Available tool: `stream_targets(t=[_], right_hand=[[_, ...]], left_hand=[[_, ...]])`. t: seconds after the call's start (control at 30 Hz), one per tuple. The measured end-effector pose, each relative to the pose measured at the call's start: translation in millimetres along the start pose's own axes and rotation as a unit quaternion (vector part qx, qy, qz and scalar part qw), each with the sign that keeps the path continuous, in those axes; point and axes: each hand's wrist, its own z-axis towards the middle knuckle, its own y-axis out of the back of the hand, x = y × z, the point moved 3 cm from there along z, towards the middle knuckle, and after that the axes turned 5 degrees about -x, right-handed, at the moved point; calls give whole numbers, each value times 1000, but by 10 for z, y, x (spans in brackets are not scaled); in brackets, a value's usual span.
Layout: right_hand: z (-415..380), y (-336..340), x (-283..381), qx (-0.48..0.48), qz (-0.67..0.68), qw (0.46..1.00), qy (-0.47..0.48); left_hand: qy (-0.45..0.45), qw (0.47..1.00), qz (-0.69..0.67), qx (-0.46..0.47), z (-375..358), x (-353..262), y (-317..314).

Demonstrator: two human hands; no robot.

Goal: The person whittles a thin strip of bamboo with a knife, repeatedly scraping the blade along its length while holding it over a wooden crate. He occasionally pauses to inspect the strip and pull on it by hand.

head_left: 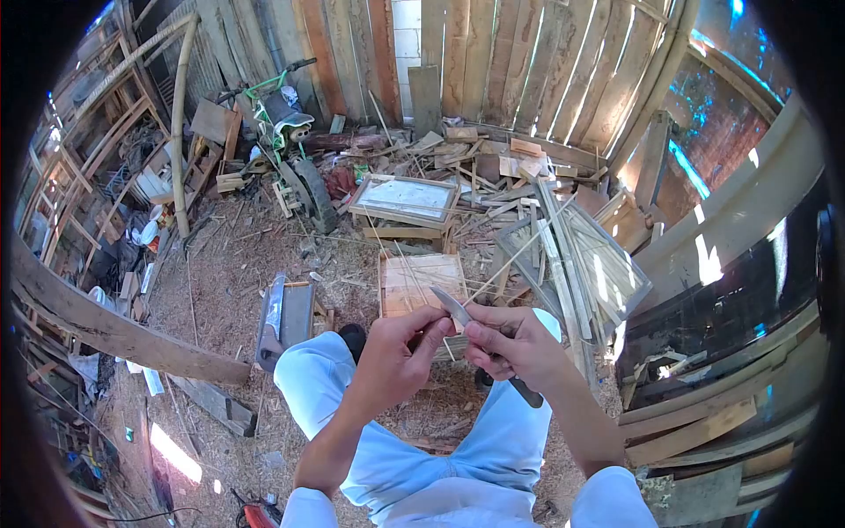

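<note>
Knife on bamboo strip, both hands engaged.
Right hand [515,348] grips knife [453,306]; left hand [392,361] pinches bamboo strip [519,249], which runs up-right, away.

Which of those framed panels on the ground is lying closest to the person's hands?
The pale wooden panel straight ahead, just past the knife blade. The white-faced frame sits farther back, and the mesh-like frames lean off to the right.

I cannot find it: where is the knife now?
In the head view, the knife is at centre, gripped by the right hand, its blade pointing toward the left hand, above the knees.
</note>
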Motion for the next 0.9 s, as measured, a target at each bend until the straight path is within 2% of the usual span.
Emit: stream_targets(t=[0.4, 0.5, 0.57, 0.63, 0.83, 0.9], right_hand=[[-63, -39, 112, -74, -76, 994, 7], [-49, -24, 102, -93, -88, 992, 15], [-54, 32, 140, -103, -88, 990, 27], [-79, 258, 312, -205, -71, 974, 69], [-53, 363, 288, -149, 5, 984, 96], [-51, 201, 121, -107, -41, 993, 39]], left_hand=[[25, 999, 24, 24, -31, -21, 21], [-15, 999, -7, -29, -52, -32, 12], [23, 999, 34, -11, -66, -90, 54], [25, 999, 46, -7, -153, -16, 88], [35, 999, 26, 15, -141, 94, 87], [26, 999, 25, 29, -89, 121, 54]])
